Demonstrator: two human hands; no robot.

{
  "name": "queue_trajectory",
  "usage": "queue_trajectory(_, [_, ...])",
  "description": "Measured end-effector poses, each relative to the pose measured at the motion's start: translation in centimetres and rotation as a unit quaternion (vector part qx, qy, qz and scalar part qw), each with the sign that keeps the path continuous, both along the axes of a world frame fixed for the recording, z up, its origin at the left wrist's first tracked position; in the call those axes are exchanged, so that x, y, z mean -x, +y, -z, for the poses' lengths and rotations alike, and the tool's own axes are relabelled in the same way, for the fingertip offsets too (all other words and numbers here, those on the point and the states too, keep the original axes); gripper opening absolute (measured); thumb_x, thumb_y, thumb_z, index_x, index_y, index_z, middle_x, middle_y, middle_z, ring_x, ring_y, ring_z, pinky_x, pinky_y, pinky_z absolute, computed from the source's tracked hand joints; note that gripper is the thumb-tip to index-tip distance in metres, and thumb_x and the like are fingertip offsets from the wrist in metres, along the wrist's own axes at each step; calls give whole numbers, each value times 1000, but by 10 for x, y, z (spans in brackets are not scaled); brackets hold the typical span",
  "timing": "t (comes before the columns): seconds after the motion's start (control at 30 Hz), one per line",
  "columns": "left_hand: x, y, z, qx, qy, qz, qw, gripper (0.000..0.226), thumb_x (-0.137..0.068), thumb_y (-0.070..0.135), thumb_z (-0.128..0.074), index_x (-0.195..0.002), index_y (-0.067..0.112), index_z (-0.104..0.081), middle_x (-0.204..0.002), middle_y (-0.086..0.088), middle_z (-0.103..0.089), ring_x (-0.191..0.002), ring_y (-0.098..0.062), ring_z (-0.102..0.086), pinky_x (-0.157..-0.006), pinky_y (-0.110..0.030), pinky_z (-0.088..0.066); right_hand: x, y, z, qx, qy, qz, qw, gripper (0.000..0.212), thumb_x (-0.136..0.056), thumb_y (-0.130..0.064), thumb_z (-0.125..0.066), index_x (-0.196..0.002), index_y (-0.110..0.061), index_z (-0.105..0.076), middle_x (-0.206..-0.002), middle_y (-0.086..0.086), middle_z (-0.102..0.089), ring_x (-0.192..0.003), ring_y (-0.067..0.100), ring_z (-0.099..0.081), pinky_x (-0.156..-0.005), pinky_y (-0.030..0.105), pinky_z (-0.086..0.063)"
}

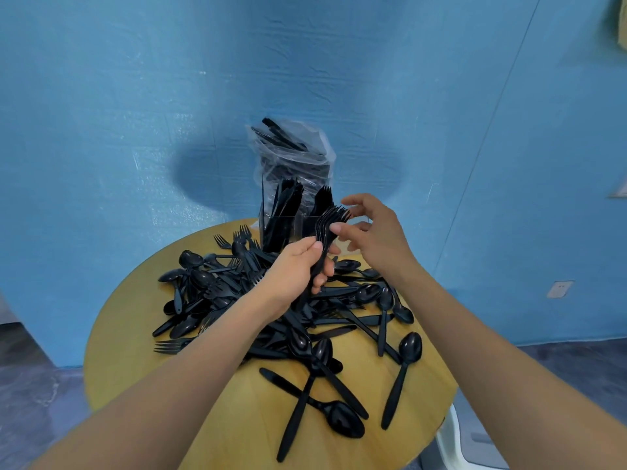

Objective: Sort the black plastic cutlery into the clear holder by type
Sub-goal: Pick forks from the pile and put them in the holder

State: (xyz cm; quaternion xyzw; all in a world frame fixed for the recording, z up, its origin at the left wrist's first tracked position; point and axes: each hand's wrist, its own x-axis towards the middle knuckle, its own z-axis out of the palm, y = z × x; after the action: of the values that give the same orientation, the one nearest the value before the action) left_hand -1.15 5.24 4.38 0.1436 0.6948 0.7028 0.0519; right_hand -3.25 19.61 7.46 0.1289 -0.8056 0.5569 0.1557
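So the left hand (pixel 298 266) grips a stack of black forks (pixel 327 232) by the handles, long axis running up and away from the person, tines fanned out at the top. Those tines sit just in front of the clear holder (pixel 298 225) at the back of the round wooden table (pixel 237 418), so my guess is the next move is a short push forward and a drop into the right-hand compartment, where other forks already stand. The right hand (pixel 369 232) is nearer the tines — fingers loosely spread, thumb tip touching the stack near the fork heads, not really gripping anything, more like squaring them up. A big loose pile of cutlery (pixel 305 317) — spoons, knives, more forks — lies below both hands, unsorted.
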Motion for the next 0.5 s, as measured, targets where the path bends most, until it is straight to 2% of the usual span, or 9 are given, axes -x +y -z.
queue_trajectory(0.07, [9, -4, -1, -7, -20, 18, 1000, 32, -104, 16, -27, -95, 9, -58, -61, -2, -50, -45, -9, -37, -46, -22, -31, 6, 0, -4, -7, -14, -49, 999, 32, -86, -4, -65, -115, -14, -59, -97, 8, -55, -58, 6, -57, -53, 14, -45])
queue_trajectory(0.13, [18, -8, -3, 1, -31, 34, 999, 33, -104, 15, -28, -92, 10, -59, -60, -2, -46, -44, -9, -35, -45, -22, -29, 13, 1, -7, -25, -24, -85, 996, 30, -88, 1, -60, -115, -13, -61, -86, 3, -58, -53, 0, -52, -53, 12, -43])
queue_trajectory(0.2, [28, -10, -6, 15, -39, 48, 998, 34, -103, 15, -28, -93, 8, -59, -58, -1, -44, -44, -9, -34, -43, -21, -29, 23, 3, -8, -40, -32, -110, 993, 23, -90, 3, -57, -105, -13, -63, -73, -2, -58, -52, 1, -49, -54, 14, -42])
queue_trajectory(0.3, [46, -8, -13, 56, -30, 49, 997, 34, -104, 16, -28, -99, 6, -60, -60, 1, -48, -47, -9, -39, -45, -19, -35, 41, 5, -10, -39, -24, -100, 994, 20, -90, 3, -56, -90, -16, -62, -66, -4, -57, -52, 2, -48, -54, 15, -41])
queue_trajectory(0.37, [59, -6, -19, 98, -4, 30, 995, 35, -104, 18, -27, -105, 6, -60, -69, -1, -55, -58, -11, -49, -55, -21, -44, 55, 6, -13, -41, -12, -71, 997, 21, -89, 3, -57, -86, -18, -61, -66, -3, -56, -53, 5, -48, -55, 16, -41])
queue_trajectory(0.43, [73, -6, -21, 175, 47, -12, 983, 35, -104, 21, -28, -114, 9, -59, -89, -6, -63, -80, -19, -59, -76, -30, -48, 72, 10, -16, -44, -2, -23, 999, 18, -89, 1, -57, -87, -16, -62, -68, 0, -57, -56, 9, -49, -57, 21, -41])
queue_trajectory(0.5, [85, -10, -16, 284, 118, -79, 948, 34, -104, 22, -29, -122, 15, -56, -111, -6, -62, -99, -20, -57, -87, -32, -43, 90, 17, -17, -40, 1, 29, 999, 12, -90, -1, -57, -92, -12, -63, -74, 4, -60, -58, 11, -51, -61, 25, -42])
